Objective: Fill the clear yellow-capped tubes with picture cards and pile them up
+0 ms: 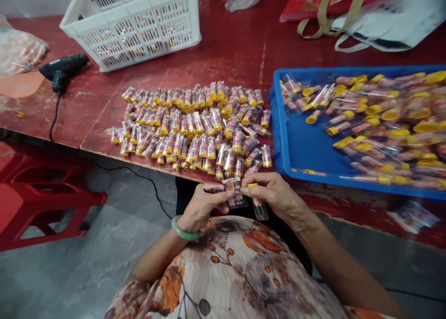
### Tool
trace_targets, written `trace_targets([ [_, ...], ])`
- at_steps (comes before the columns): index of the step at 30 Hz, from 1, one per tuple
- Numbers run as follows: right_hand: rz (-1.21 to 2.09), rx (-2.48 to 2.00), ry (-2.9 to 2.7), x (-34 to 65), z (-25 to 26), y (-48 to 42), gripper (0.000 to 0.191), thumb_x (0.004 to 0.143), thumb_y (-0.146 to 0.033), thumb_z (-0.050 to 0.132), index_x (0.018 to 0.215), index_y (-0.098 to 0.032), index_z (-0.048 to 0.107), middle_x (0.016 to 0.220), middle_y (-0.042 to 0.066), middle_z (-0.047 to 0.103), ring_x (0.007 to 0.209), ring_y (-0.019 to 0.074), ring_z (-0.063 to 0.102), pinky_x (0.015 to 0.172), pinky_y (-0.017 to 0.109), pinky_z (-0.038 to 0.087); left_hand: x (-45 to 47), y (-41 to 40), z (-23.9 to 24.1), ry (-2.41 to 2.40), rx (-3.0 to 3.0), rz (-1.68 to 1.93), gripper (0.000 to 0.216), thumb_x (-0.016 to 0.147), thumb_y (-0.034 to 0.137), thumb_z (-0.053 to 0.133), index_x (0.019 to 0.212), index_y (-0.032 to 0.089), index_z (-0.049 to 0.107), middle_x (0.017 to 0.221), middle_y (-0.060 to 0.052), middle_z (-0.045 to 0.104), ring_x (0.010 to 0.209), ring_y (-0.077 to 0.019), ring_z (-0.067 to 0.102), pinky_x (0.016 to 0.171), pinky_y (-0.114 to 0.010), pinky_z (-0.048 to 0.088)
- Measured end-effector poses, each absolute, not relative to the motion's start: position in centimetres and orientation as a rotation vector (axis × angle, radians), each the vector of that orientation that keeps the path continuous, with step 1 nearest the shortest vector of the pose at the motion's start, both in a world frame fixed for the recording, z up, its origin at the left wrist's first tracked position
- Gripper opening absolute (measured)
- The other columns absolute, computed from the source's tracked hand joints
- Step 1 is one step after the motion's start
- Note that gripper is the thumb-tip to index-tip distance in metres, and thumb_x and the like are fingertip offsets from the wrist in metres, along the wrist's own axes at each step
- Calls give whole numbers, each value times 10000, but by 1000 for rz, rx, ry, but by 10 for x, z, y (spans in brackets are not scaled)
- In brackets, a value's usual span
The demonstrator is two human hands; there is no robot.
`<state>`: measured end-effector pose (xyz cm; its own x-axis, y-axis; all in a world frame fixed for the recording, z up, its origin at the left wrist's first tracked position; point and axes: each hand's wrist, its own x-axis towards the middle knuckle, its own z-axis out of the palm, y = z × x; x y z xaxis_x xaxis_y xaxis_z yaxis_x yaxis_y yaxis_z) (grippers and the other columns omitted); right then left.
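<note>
My left hand (pixel 211 202), with a green bangle at the wrist, is closed on printed plastic sleeves (pixel 234 189) at the table's front edge. Between the thumb and fingers of my right hand (pixel 277 196) is a clear tube with a yellow cap (pixel 258 205), its cap end up and its clear end tilted down. The tube is beside the sleeves, close to them; whether they touch I cannot tell. Just beyond my hands lie rows of small sleeved tubes with yellow caps (pixel 188 123), many standing or leaning together on the red table (pixel 230 44).
A blue tray (pixel 284 142) of unsleeved tubes stands at the right. At the back are a white crate (pixel 146 35) and shopping bags (pixel 348 12). A black heat gun (pixel 64 68) with a trailing cord lies at the left, above red stools (pixel 45 207).
</note>
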<state>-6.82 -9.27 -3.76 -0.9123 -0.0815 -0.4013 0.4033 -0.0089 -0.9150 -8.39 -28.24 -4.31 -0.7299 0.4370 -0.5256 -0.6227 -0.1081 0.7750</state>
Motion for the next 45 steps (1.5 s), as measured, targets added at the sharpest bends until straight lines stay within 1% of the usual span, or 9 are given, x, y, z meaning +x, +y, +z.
trace_targets([
  [5, -2292, 320, 1902, -45, -29, -77, 227, 786, -368, 702, 898, -176, 658, 704, 5, 597, 502, 84, 502, 425, 194, 380, -85, -279, -38, 1444, -345, 2035, 304, 638, 362, 831, 669, 92, 696, 505, -8, 583, 416, -61, 497, 433, -177, 374],
  [9, -2412, 31, 1975, -23, -30, -72, 130, 825, -242, 672, 921, -191, 601, 893, 20, 585, 543, 97, 572, 495, 246, 497, -84, -275, -35, 1356, -422, 2145, 292, 607, 329, 856, 654, 103, 676, 501, 6, 583, 410, -62, 501, 429, -176, 403],
  [13, -2389, -136, 2184, -10, -28, -81, 136, 847, -174, 633, 967, -208, 581, 944, 29, 573, 655, 133, 635, 576, 278, 555, -81, -272, -31, 1260, -509, 2212, 338, 567, 333, 879, 696, 105, 665, 569, 10, 613, 431, -59, 517, 432, -174, 433],
  [19, -2259, -317, 2683, -6, -28, -94, 200, 829, -130, 627, 1002, -212, 572, 963, 56, 597, 811, 183, 648, 673, 330, 561, -73, -266, -26, 1173, -535, 2214, 342, 607, 360, 862, 692, 118, 636, 521, 19, 590, 425, -65, 525, 449, -176, 458],
  [26, -1564, -678, 3468, -2, -36, -102, 392, 770, -85, 704, 1100, -241, 563, 983, 46, 666, 856, 178, 672, 722, 314, 598, -67, -265, -22, 1069, -586, 2263, 367, 574, 333, 884, 744, 126, 633, 578, 27, 607, 442, -66, 541, 452, -180, 470],
  [30, -1666, -652, 3447, 3, -34, -107, 453, 754, -70, 716, 1143, -229, 545, 1005, 56, 676, 857, 181, 679, 729, 317, 607, -65, -266, -25, 1124, -588, 2267, 375, 594, 380, 868, 735, 127, 630, 553, 29, 598, 434, -70, 546, 467, -187, 482],
  [35, -1792, -517, 3350, 2, -35, -110, 383, 782, -117, 695, 1116, -238, 551, 997, 55, 674, 848, 188, 686, 703, 323, 608, -63, -266, -26, 1110, -591, 2254, 400, 561, 385, 883, 727, 124, 629, 560, 28, 601, 441, -71, 552, 464, -183, 481],
  [42, -1464, -720, 3582, 1, -44, -113, 490, 719, -53, 750, 1142, -205, 554, 1007, 69, 677, 867, 186, 691, 737, 303, 609, -65, -270, -26, 1022, -686, 2277, 430, 517, 354, 905, 738, 124, 618, 593, 26, 618, 442, -67, 545, 429, -177, 478],
  [45, -1629, -552, 3516, 3, -40, -113, 456, 738, -82, 739, 1131, -233, 565, 994, 50, 683, 846, 185, 690, 721, 319, 612, -66, -271, -26, 993, -714, 2281, 428, 516, 338, 908, 743, 122, 617, 626, 17, 636, 450, -65, 545, 420, -174, 477],
])
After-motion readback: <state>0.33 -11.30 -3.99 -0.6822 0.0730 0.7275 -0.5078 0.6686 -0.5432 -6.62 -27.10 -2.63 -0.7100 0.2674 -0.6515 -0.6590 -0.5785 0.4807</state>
